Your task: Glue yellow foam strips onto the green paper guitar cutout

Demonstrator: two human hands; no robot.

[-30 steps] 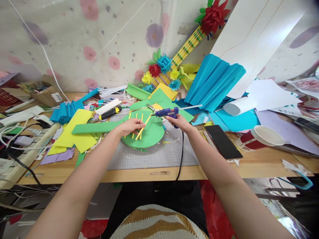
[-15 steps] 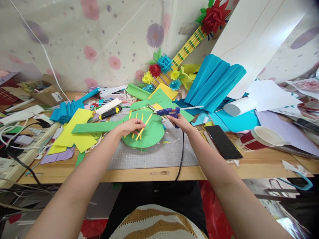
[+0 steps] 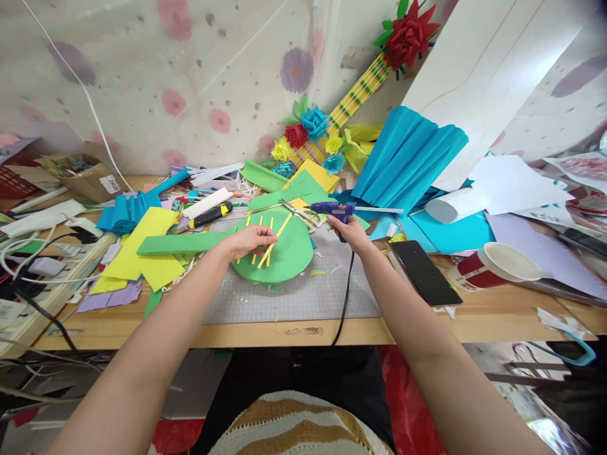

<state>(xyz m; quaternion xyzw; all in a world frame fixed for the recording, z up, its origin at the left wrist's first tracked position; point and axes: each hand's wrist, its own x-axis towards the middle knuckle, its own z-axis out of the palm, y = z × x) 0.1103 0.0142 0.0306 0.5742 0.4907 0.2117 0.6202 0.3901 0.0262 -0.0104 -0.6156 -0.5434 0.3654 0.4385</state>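
Observation:
My right hand [image 3: 349, 231] is wrapped round the handle of a purple hot glue gun [image 3: 332, 208], whose nozzle points left and whose white glue stick sticks out to the right. My left hand [image 3: 253, 244] is closed, its fingertips pinching a thin yellow paper strip [image 3: 283, 229] that slants over the green guitar-shaped cutout [image 3: 289, 256]. Several more yellow strips stand side by side on the cutout, partly hidden by that hand. Scissors [image 3: 308, 215] lie open just beyond the cutout, below the glue gun. Under it all is a grey cutting mat [image 3: 284, 306].
A black phone [image 3: 425, 272] and a paper cup [image 3: 497, 262] stand to the right. Left are yellow paper [image 3: 161, 246], a utility knife [image 3: 211, 215] and a power strip [image 3: 57, 297]. A flowered paper guitar [image 3: 358, 91] leans behind. The glue gun's black cord [image 3: 348, 303] hangs over the table edge.
My right hand has drawn the glue gun a little to the right, away from the strips, uncovering more of the scissors. My left hand stays nearly where it was with the strip.

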